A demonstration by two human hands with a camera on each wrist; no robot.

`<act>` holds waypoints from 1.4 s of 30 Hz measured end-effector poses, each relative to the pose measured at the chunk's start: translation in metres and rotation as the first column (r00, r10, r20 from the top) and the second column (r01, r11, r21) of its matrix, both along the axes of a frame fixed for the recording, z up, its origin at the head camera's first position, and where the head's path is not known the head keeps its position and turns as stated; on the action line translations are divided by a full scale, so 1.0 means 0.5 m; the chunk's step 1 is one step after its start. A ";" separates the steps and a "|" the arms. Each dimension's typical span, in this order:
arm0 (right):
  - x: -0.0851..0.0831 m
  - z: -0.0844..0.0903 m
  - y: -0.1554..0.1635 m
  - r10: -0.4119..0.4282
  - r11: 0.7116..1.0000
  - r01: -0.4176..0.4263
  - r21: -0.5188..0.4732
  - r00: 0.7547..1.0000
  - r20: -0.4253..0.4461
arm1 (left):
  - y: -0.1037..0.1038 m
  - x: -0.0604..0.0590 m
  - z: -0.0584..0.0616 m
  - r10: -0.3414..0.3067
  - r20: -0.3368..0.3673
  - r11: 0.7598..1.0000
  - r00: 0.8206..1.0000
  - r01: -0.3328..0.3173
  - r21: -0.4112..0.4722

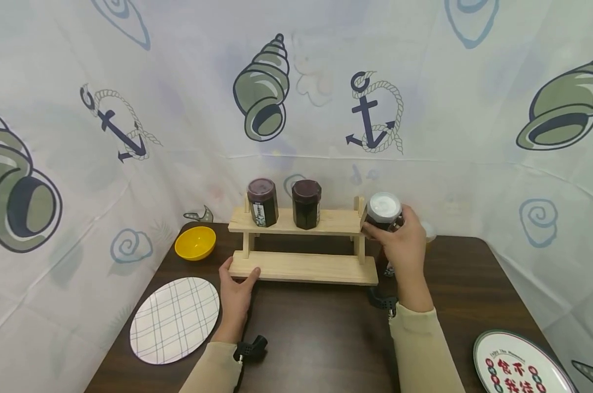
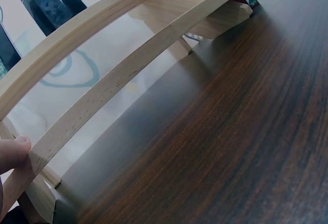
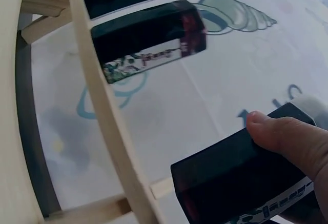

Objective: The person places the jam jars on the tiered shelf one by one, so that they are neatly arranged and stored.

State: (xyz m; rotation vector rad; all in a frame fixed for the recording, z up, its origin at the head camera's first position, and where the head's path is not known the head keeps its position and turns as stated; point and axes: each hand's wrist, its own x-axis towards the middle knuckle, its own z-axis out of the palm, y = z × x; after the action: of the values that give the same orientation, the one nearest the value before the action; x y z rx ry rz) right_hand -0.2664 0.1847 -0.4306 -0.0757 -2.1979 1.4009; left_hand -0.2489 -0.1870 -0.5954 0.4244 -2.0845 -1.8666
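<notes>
My right hand (image 1: 408, 245) grips a dark faceted jar with a white lid (image 1: 384, 207) at the right end of the wooden two-tier rack (image 1: 301, 267). In the right wrist view the thumb lies along this jar's side, and the jar's base is close to the upper board (image 3: 110, 126). My left hand (image 1: 236, 297) holds the left end of the rack's lower board, thumb at its front edge. Two dark jars with purplish lids, a left one (image 1: 263, 203) and a middle one (image 1: 306, 204), stand on the upper board.
A yellow bowl (image 1: 195, 243) and a checked oval mat (image 1: 175, 321) lie left of the rack. A printed plate (image 1: 520, 365) is at the front right. Behind my right hand another pale-lidded container (image 1: 429, 232) is partly hidden. Printed cloth (image 1: 316, 125) hangs behind the table.
</notes>
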 end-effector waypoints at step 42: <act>-0.113 -0.034 -0.087 0.067 0.992 -0.076 0.101 0.994 0.091 | 0.003 -0.002 -0.002 0.003 -0.013 1.000 1.000 -0.003 -0.006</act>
State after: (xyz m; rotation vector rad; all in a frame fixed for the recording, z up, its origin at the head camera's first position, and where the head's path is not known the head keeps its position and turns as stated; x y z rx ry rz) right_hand -0.3227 0.1411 -0.4476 -0.0215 -2.3637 1.3414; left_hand -0.2499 -0.1857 -0.5964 0.4126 -2.0802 -1.8561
